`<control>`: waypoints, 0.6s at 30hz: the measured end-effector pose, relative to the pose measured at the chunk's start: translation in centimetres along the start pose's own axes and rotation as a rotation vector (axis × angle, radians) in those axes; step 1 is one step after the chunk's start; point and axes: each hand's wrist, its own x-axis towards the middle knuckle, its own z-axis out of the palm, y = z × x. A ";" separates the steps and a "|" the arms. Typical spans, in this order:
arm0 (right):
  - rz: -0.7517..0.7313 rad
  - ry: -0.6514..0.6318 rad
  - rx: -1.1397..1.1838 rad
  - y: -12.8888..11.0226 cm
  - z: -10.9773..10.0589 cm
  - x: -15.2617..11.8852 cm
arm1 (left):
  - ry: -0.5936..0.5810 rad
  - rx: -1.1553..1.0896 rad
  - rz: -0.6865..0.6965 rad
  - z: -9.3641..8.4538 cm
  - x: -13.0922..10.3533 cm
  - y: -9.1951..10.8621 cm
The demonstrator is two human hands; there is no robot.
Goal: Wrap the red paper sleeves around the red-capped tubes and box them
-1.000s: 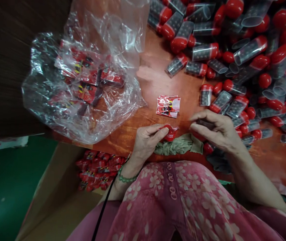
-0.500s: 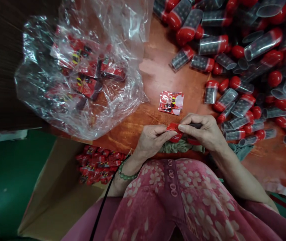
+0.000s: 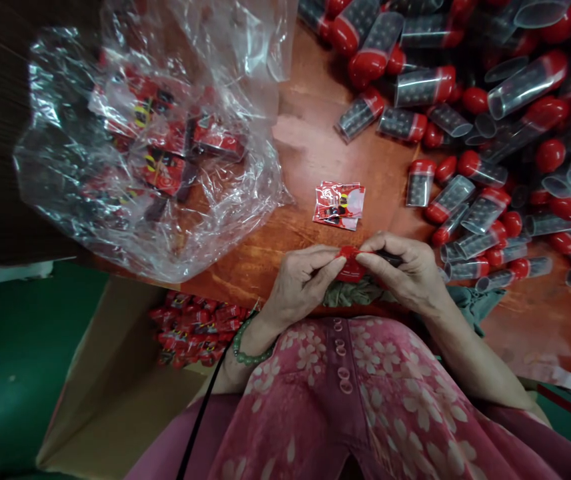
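Note:
Both hands meet over the table's near edge. My left hand pinches the left side of a small red packet between thumb and fingers. On the packet's right side, my right hand grips it with thumb and forefinger; a dark object shows among its fingers, too hidden to make out. Just beyond the hands lies a small stack of red and pink printed cards. A crumpled greenish cloth is partly visible beneath the hands.
Many clear tubes with red caps are heaped at the right of the orange-brown table. A clear plastic bag with red printed packs lies at the left. Below the edge, an open cardboard box holds many red packets.
The red packet has tilted between my fingers, and its top edge now looks pinched together. My right hand has shifted slightly. The view has moved a little.

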 end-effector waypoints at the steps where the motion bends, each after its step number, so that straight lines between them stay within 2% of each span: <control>1: -0.010 0.018 -0.006 0.0 0.1 0.0 | 0.029 -0.008 0.001 0.0 0.0 -0.1; 4: -0.042 0.013 -0.003 0.2 0.2 -0.1 | 0.095 -0.115 -0.035 0.3 0.1 -0.6; 8: -0.083 -0.100 -0.018 0.5 -0.2 -0.1 | 0.142 -0.234 -0.088 0.7 0.0 -1.2; 12: -0.090 -0.146 -0.030 0.3 -0.8 0.1 | 0.166 -0.196 -0.069 0.8 0.1 -1.3; 18: -0.054 -0.114 -0.018 0.1 -1.0 -0.6 | 0.181 -0.113 -0.012 0.5 0.1 -1.2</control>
